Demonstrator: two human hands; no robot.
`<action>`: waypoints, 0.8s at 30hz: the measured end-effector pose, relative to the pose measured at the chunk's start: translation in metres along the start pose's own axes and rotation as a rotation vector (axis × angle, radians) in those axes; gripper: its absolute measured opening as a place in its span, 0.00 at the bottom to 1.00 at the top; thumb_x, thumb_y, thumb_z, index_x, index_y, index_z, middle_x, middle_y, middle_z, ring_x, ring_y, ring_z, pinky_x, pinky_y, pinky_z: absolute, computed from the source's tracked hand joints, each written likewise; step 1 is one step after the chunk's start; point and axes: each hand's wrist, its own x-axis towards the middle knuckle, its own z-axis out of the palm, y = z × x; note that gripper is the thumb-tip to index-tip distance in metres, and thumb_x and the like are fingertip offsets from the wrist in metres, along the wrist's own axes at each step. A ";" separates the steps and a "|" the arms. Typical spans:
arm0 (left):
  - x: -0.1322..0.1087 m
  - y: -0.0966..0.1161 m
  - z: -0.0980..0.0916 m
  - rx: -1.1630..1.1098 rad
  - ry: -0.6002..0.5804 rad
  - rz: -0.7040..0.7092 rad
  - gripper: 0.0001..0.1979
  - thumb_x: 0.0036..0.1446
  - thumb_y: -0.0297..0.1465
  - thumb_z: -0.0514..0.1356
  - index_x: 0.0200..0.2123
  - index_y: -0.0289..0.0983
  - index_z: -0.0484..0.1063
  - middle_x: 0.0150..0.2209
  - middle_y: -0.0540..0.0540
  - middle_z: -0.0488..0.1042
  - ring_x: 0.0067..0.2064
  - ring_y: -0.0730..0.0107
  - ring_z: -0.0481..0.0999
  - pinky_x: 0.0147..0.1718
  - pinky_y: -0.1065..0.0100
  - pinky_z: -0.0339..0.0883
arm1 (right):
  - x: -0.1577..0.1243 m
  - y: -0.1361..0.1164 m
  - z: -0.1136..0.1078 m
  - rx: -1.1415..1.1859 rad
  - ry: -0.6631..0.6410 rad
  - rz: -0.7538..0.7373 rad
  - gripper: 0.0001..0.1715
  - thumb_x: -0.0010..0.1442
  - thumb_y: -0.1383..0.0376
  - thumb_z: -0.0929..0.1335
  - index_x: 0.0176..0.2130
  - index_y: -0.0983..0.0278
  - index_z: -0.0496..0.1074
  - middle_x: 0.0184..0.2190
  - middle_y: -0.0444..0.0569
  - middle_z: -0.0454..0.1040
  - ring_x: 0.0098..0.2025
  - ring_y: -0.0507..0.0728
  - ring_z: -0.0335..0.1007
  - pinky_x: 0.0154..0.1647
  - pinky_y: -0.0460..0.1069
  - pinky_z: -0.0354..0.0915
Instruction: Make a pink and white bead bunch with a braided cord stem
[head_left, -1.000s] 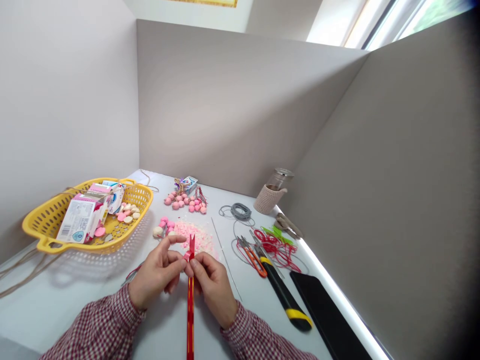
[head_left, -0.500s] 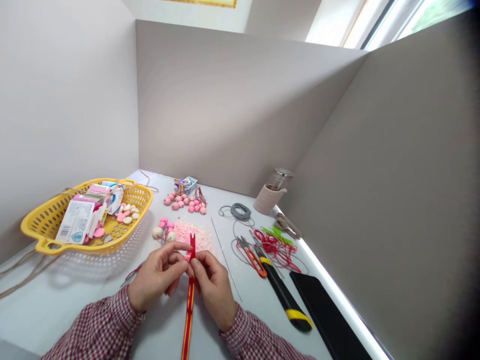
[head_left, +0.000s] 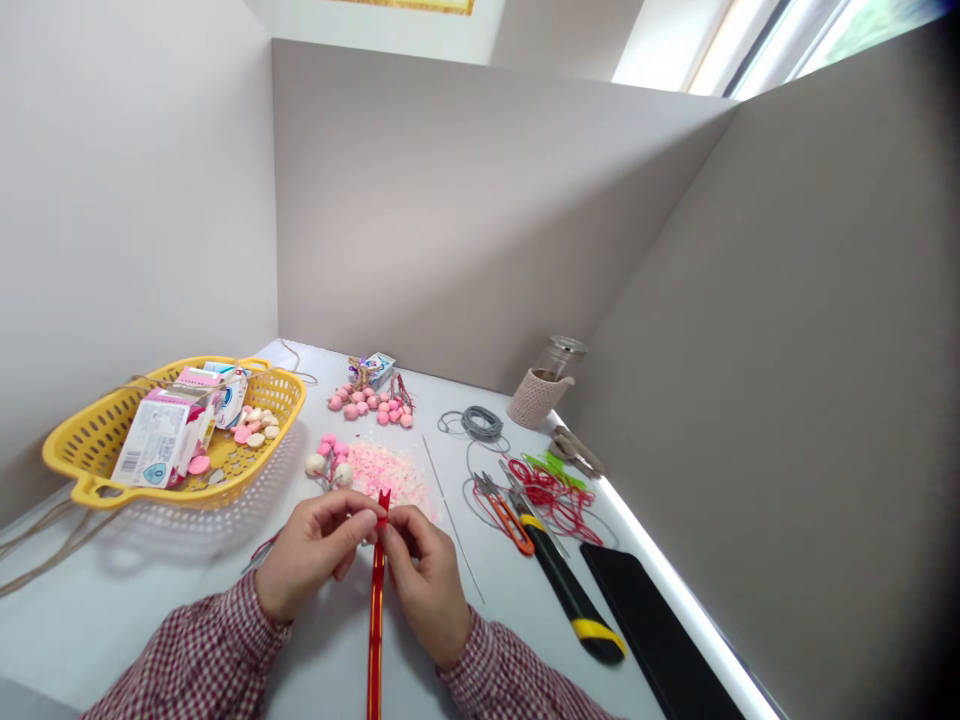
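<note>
A red ribbon with gold stripes (head_left: 376, 630) runs from the table's near edge up between my hands, its notched end sticking out above the fingertips. My left hand (head_left: 319, 545) pinches the ribbon close to that end with thumb and forefinger. From the other side, my right hand (head_left: 427, 570) grips the same spot between thumb and bent fingers. What exactly lies under the fingertips is hidden. Just beyond the hands is a heap of pink and white shavings (head_left: 386, 470). Pink and white balls (head_left: 330, 460) on cords lie left of the heap.
A yellow basket (head_left: 90, 430) with boxes and discs stands at left. Pink balls (head_left: 364, 403) lie farther back. On the right are orange snips (head_left: 514, 527), a black-and-yellow handled tool (head_left: 574, 585), red cord (head_left: 555, 500), a grey cord coil (head_left: 481, 424), a covered jar (head_left: 538, 397) and a black slab (head_left: 652, 630).
The ribbon's notched end now projects less above my fingers. Both hands have drawn closer together at the fingertips, and the left thumb has shifted up.
</note>
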 end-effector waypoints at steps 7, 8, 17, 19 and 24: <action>0.000 -0.001 0.001 0.075 0.006 -0.018 0.14 0.47 0.37 0.61 0.32 0.33 0.68 0.20 0.56 0.63 0.18 0.83 0.56 0.16 0.76 0.49 | 0.001 -0.002 0.000 -0.010 0.025 -0.017 0.08 0.58 0.66 0.61 0.29 0.65 0.66 0.22 0.42 0.64 0.24 0.50 0.59 0.24 0.44 0.57; 0.000 -0.001 0.001 0.072 0.010 -0.012 0.13 0.46 0.37 0.61 0.32 0.34 0.68 0.21 0.55 0.63 0.18 0.83 0.56 0.17 0.76 0.50 | 0.001 -0.002 0.000 -0.007 0.024 -0.019 0.08 0.58 0.67 0.61 0.29 0.65 0.66 0.22 0.42 0.64 0.24 0.50 0.59 0.24 0.44 0.57; 0.002 -0.005 0.001 0.057 0.006 0.008 0.11 0.46 0.35 0.61 0.32 0.35 0.65 0.23 0.54 0.63 0.24 0.78 0.59 0.24 0.73 0.54 | 0.001 -0.001 0.000 -0.008 0.035 -0.028 0.08 0.57 0.68 0.61 0.28 0.65 0.66 0.22 0.42 0.64 0.24 0.50 0.59 0.23 0.44 0.57; 0.002 -0.005 0.001 0.055 0.008 0.004 0.11 0.46 0.35 0.61 0.31 0.35 0.65 0.24 0.54 0.64 0.24 0.78 0.60 0.24 0.73 0.54 | 0.001 -0.001 0.000 -0.012 0.031 -0.022 0.08 0.57 0.68 0.61 0.28 0.65 0.66 0.22 0.43 0.65 0.24 0.50 0.60 0.24 0.44 0.58; 0.002 -0.003 0.002 0.063 0.021 0.016 0.12 0.46 0.34 0.62 0.32 0.36 0.65 0.25 0.54 0.64 0.25 0.78 0.60 0.24 0.73 0.55 | 0.001 0.000 0.000 -0.021 0.013 -0.005 0.09 0.58 0.67 0.61 0.28 0.65 0.67 0.23 0.43 0.66 0.25 0.50 0.61 0.26 0.44 0.59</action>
